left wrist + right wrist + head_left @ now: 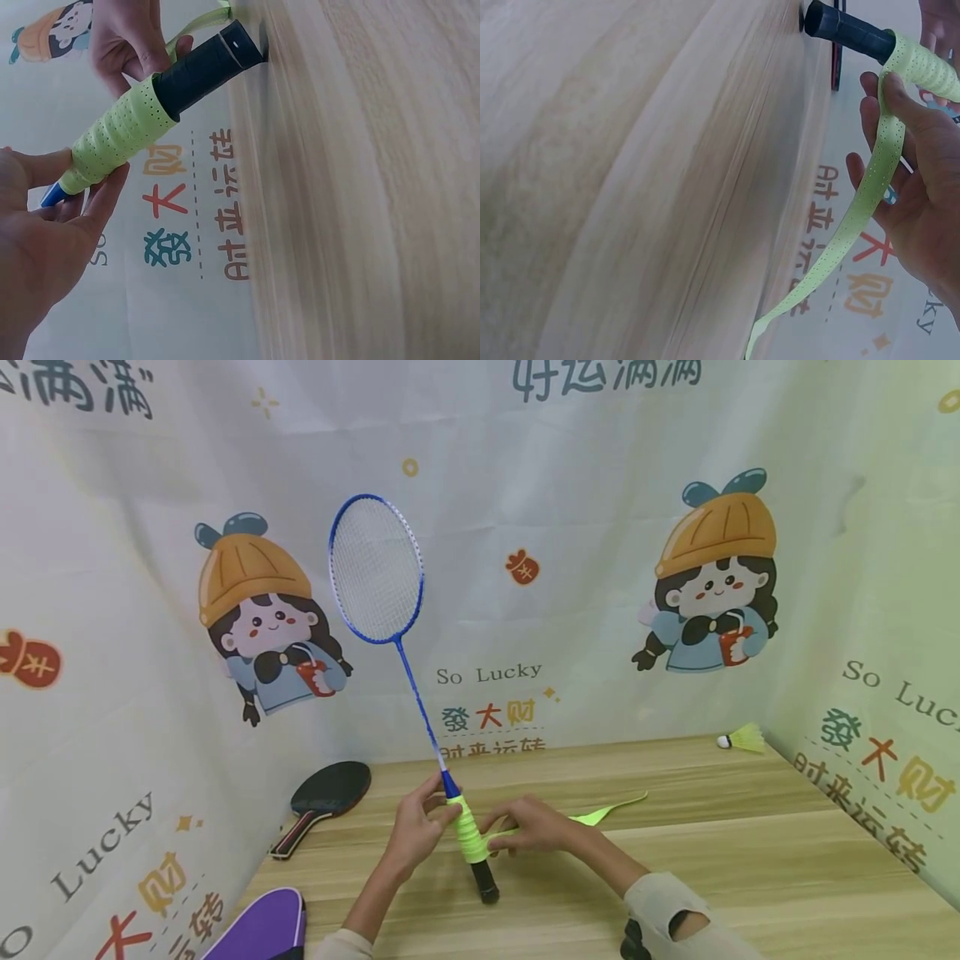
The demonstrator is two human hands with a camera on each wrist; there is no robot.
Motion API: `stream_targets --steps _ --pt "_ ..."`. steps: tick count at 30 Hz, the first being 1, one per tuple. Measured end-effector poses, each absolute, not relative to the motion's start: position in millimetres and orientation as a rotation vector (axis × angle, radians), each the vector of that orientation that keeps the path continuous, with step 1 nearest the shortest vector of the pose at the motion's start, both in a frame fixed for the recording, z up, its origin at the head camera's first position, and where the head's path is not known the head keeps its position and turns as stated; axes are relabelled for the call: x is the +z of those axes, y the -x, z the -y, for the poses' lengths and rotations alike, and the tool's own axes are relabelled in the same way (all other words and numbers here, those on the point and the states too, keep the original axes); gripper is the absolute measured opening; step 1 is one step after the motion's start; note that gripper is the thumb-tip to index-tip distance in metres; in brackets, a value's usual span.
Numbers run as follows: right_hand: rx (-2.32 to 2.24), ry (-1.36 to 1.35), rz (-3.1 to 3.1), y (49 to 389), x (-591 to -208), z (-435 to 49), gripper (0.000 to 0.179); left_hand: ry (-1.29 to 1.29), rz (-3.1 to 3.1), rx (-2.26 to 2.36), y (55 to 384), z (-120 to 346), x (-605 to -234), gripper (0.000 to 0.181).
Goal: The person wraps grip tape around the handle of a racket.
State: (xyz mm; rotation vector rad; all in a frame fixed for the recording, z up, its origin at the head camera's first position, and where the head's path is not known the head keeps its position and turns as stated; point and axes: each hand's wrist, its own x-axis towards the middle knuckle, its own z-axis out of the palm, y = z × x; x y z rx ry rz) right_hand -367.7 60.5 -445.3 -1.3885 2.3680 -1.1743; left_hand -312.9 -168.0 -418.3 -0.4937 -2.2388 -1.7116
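A blue badminton racket point(420, 693) stands tilted, its head up and to the left, the butt of its handle low over the table. Perforated yellow-green grip tape point(120, 131) is wound round the upper handle; the lower end point(199, 75) shows black. With thumb and fingers my left hand point(420, 827) holds the racket at the top of the wrapped part. Beside the lower edge of the winding, my right hand point(532, 825) pinches the loose tape point(881, 157) between thumb and fingers. From there the tape's tail trails off to the right, over the table.
On the wooden table point(712, 827), a black table tennis bat point(330, 789) lies at the left. A purple case point(262, 927) is at the front left. A yellow shuttlecock point(741, 739) rests at the back right. Printed cloth point(585, 610) hangs behind and at both sides.
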Motion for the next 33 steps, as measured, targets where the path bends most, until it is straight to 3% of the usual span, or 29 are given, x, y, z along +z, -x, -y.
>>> stream_targets --steps 19,23,33 --pt "-1.096 1.476 -2.307 364 -439 -58 0.03 0.465 2.203 -1.869 312 173 -421 0.065" --pt "-1.058 1.513 -2.252 362 -437 -56 0.022 0.48 2.166 -1.936 312 175 -421 0.065" --pt "-1.165 1.318 -2.341 355 -443 -47 0.019 0.383 2.225 -1.706 312 166 -422 0.042"
